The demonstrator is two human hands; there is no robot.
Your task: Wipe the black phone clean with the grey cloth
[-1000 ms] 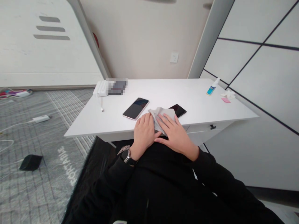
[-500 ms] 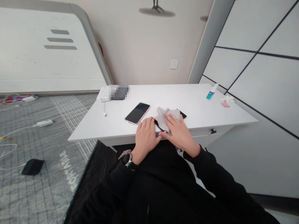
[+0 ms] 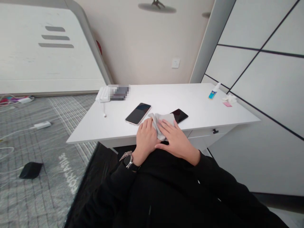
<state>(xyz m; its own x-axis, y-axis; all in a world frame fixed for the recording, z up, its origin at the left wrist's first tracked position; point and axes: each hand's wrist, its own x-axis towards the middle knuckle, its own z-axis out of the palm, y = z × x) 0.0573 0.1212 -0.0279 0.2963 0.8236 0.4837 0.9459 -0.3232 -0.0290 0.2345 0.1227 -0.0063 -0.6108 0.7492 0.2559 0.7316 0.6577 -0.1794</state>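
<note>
White rectangular desk [image 3: 163, 95], flat top. Lying on it: near the front edge, a pink-edged smartphone [image 3: 138, 113], dark screen up. Just beside it is a crumpled grey cloth [image 3: 158, 122], overlapping a black smartphone [image 3: 180, 115]. At the far left corner, a white slatted block [image 3: 103, 94] with a thin white cable [image 3: 104, 107]. At the far right, a small blue-labelled spray bottle [image 3: 213, 91], a pink paper slip [image 3: 227, 104] and a crumpled white tissue [image 3: 230, 98].

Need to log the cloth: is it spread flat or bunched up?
Bunched up: the grey cloth shows folds and lumps under the right hand, beside the left hand.
</note>
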